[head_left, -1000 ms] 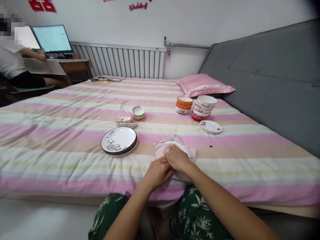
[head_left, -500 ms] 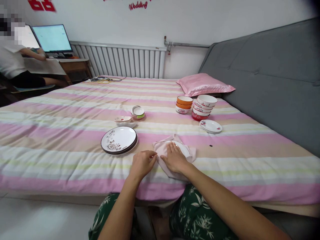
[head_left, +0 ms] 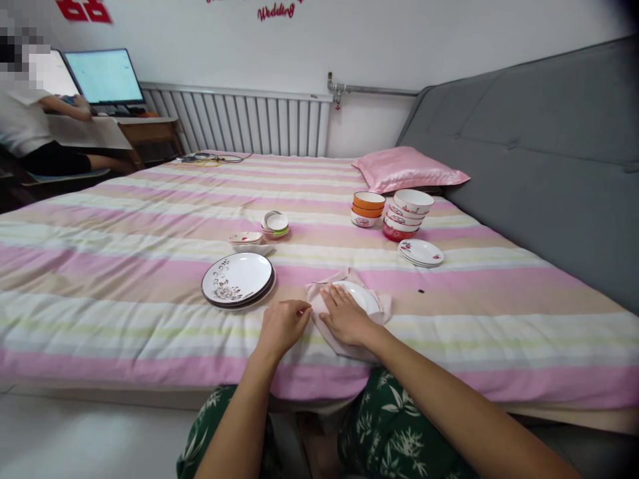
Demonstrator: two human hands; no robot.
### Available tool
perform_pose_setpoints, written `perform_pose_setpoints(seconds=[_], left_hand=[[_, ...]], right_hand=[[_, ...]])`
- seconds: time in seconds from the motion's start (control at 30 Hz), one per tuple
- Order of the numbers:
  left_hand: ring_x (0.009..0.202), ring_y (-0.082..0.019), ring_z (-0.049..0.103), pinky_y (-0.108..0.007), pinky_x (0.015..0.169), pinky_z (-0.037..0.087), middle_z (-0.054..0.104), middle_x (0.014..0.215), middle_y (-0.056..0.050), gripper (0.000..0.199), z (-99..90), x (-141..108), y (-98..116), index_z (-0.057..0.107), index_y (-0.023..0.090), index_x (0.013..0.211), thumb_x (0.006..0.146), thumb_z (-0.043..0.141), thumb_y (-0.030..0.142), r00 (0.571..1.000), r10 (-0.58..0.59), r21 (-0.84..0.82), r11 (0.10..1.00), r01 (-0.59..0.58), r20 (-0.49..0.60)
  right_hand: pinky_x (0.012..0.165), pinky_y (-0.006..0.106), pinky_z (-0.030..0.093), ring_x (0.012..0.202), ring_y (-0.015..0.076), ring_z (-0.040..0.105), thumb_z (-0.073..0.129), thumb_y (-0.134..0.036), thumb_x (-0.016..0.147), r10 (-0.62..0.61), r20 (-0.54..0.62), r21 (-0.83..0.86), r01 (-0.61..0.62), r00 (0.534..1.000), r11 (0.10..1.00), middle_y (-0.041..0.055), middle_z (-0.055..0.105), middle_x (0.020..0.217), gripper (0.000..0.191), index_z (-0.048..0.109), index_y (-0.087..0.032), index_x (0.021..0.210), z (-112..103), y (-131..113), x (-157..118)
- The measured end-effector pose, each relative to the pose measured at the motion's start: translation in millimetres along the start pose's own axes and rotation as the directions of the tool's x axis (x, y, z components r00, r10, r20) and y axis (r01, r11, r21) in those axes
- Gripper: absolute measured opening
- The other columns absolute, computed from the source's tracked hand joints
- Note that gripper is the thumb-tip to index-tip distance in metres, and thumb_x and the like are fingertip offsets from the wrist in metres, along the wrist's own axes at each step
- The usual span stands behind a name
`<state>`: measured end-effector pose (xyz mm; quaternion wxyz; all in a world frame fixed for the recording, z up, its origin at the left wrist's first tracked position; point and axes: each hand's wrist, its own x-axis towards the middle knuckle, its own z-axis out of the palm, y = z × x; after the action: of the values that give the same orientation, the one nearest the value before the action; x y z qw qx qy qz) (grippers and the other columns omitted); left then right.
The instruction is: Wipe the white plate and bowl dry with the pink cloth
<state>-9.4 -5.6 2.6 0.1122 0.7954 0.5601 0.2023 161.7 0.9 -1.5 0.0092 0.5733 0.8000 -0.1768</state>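
Observation:
A pale pink cloth [head_left: 380,304] lies on the striped bed [head_left: 124,286] near its front edge, with a small white plate [head_left: 360,295] resting on it. My right hand [head_left: 344,317] lies flat, fingers spread, on the cloth and the plate's near rim. My left hand [head_left: 282,326] pinches the cloth's left edge between fingers and thumb. Just left of it sits a stack of white plates [head_left: 237,279] with a dark floral rim.
Further back are small sauce dishes [head_left: 275,223], a shallow dish [head_left: 245,238], stacked orange bowls [head_left: 368,208], stacked white-and-red bowls [head_left: 408,213] and small flat plates [head_left: 421,253]. A pink pillow [head_left: 408,169] and grey headboard [head_left: 549,153] stand right. A person [head_left: 30,120] sits at a desk far left.
My hands were clasped together on the cloth; they have parted. The left hand moved left to the cloth's edge, the right hand flattened on the cloth and plate.

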Motion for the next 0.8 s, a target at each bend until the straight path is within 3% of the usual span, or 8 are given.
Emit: perform_pose_setpoints(seconds=[0.2, 0.37, 0.47, 0.8], left_hand=[[0.073, -0.017, 0.063, -0.025, 0.062, 0.036, 0.072, 0.083, -0.004, 0.026, 0.3, 0, 0, 0.07, 0.022, 0.091, 0.083, 0.048, 0.032, 1.0, -0.004, 0.019, 1.0, 0.004, 0.002], [0.076, -0.018, 0.064, -0.025, 0.063, 0.037, 0.072, 0.085, -0.004, 0.026, -0.5, -1, -1, 0.07, 0.023, 0.093, 0.083, 0.048, 0.032, 1.0, -0.011, 0.006, 1.0, 0.011, 0.003], [0.077, -0.018, 0.064, -0.025, 0.063, 0.037, 0.072, 0.085, -0.004, 0.026, -0.6, -1, -1, 0.07, 0.023, 0.093, 0.083, 0.048, 0.032, 1.0, -0.016, 0.01, 1.0, 0.016, 0.003], [0.074, -0.018, 0.063, -0.026, 0.063, 0.037, 0.071, 0.084, -0.004, 0.027, -0.6, -1, -1, 0.07, 0.023, 0.094, 0.084, 0.047, 0.033, 1.0, -0.01, 0.013, 1.0, 0.01, 0.009]], right_hand=[[0.11, 0.037, 0.011, 0.138, 0.0261, 0.007, 0.031, -0.037, 0.09, 0.063, -0.064, -0.019, -0.065, 0.996, 0.998, 0.0163, 0.012, 0.15, 0.061, 0.02, -0.007, 0.142, 7, -10, 3], [0.109, 0.039, 0.014, 0.136, 0.0304, 0.017, 0.035, -0.039, 0.089, 0.28, -0.15, -0.071, -0.292, 0.948, 0.954, 0.022, 0.022, 0.146, 0.066, 0.023, 0.001, 0.139, 11, -26, 10], [0.109, 0.039, 0.014, 0.135, 0.0318, 0.02, 0.036, -0.044, 0.089, 0.346, -0.167, -0.072, -0.362, 0.923, 0.93, 0.0244, 0.026, 0.143, 0.07, 0.025, 0.005, 0.137, 10, -29, 12], [0.107, 0.038, 0.018, 0.134, 0.0288, 0.022, 0.036, -0.035, 0.09, 0.218, -0.2, -0.006, -0.224, 0.955, 0.975, 0.024, 0.028, 0.143, 0.06, 0.029, 0.002, 0.136, 12, -17, 11]])
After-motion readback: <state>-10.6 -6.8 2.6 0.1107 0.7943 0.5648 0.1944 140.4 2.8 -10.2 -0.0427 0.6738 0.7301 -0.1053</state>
